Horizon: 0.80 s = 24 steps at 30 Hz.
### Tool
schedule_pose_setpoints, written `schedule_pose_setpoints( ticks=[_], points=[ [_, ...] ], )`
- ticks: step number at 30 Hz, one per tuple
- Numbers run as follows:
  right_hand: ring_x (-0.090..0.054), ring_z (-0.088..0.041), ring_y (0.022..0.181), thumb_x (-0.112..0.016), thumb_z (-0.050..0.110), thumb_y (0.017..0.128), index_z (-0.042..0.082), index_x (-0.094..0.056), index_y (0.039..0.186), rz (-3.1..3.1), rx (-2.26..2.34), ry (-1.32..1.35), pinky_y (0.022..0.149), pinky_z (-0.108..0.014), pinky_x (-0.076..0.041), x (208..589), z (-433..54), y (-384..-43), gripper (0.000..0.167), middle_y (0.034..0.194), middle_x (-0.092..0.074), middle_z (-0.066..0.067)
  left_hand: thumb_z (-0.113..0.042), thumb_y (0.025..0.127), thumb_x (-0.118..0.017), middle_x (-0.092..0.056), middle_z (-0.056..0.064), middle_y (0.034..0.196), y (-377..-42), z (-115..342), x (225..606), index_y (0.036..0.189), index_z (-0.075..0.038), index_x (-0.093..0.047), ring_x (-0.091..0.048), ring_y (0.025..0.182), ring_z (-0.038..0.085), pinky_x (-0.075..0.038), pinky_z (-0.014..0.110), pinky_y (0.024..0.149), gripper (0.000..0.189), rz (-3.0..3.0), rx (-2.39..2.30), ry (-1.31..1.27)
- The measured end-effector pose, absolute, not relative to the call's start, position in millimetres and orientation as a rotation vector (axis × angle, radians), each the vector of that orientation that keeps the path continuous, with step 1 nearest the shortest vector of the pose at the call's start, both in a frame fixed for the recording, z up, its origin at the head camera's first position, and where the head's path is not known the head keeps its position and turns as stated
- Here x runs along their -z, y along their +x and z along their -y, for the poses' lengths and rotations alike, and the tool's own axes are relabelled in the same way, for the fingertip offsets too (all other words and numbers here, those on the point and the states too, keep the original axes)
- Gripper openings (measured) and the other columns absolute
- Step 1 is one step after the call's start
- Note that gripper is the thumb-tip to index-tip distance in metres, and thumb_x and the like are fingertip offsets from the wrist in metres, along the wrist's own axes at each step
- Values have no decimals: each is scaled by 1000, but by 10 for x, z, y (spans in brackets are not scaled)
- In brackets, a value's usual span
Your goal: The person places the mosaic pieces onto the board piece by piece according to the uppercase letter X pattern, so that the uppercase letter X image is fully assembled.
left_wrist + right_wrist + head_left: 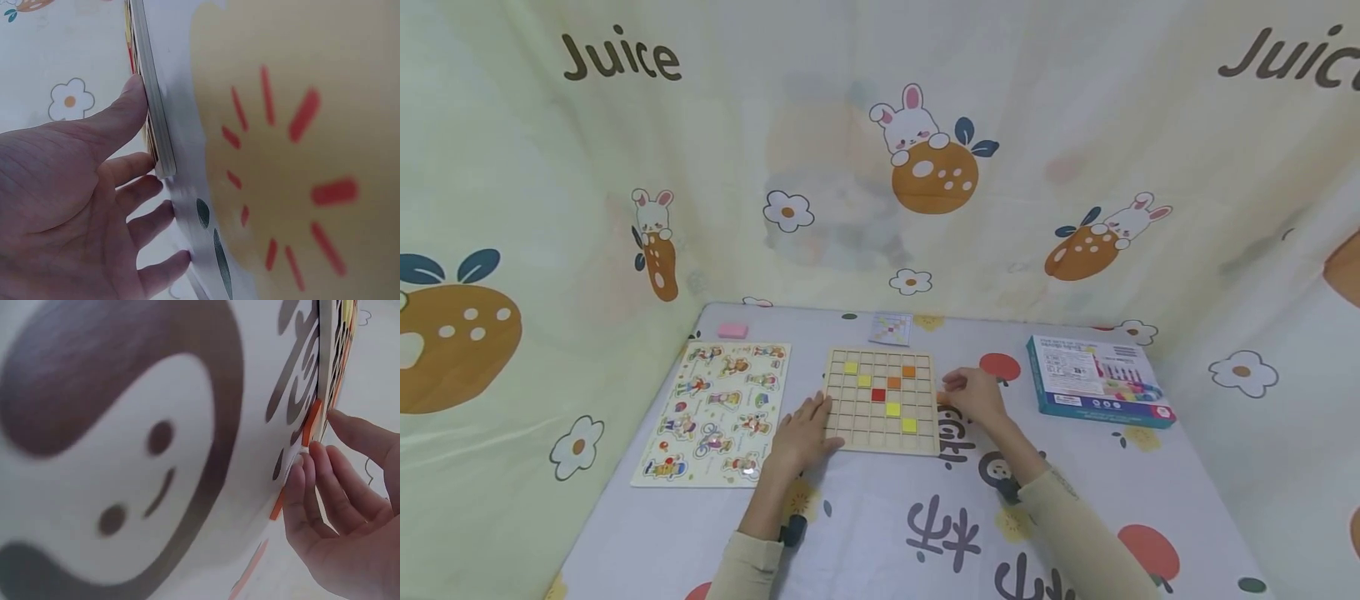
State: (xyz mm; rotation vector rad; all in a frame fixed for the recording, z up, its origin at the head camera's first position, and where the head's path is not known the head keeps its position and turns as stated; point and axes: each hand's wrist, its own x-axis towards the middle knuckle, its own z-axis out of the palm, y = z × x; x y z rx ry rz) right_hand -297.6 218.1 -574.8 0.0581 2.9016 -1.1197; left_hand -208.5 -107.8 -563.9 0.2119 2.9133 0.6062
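Note:
A square wooden grid board [859,440] lies between my hands. On its cells sit several yellow tiles [892,409], a red tile [878,395] near the middle, and orange tiles [908,372] toward the upper right. My left hand [803,435], fingers spread, touches the board's left edge and lower left corner. At the right edge is my right hand [979,397], fingers loosely bent and thumb apart. In the right wrist view, its fingertips are close to an orange tile [311,422] beside the board. Another orange tile [278,503] is partly hidden behind the fingers.
A peg puzzle board [700,417] with cartoon figures lies on the left, with a pink block [733,331] behind it. Behind the grid board is a small pattern card [891,329]. A flat box [1101,382] lies at the right. Printed cloth covers the table and walls.

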Motion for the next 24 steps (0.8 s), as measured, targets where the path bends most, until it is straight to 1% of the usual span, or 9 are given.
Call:
schedule_pose_setpoints(
  ticks=[4,8,15,24],
  points=[
    [-70,-22,89,-85,16,87,8,-75,116,-2870,1110,55,80,-35,-62,5771,-2229,-2942,32,101,-75,-7,-41,98,-71,-29,17,169,-2071,1078,5616,161,-4,-36,-26,156,39,-23,64,125,81,-2915,-605,220],
    [-69,-22,88,-84,14,87,8,-75,116,-2879,1109,35,80,-34,-62,5756,-2236,-2924,30,100,-75,-6,-41,98,-71,-29,18,169,-2066,1085,5609,161,-3,-36,-27,156,39,-24,64,124,81,-2916,-603,226],
    [-67,-22,81,-86,15,85,10,-75,114,-2933,1126,16,67,-31,-58,5713,-2239,-2914,31,95,-74,-5,-42,98,-71,-28,18,170,-2079,1082,5608,162,-4,-35,-26,156,39,-23,64,125,82,-2912,-601,232],
    [-69,-23,85,-86,13,85,13,-76,113,-2964,1204,31,60,-29,-56,5637,-2141,-2937,30,98,-74,-4,-42,98,-71,-29,17,169,-2084,1083,5622,162,-5,-36,-27,156,39,-23,64,125,82,-2921,-602,222]
  ],
)
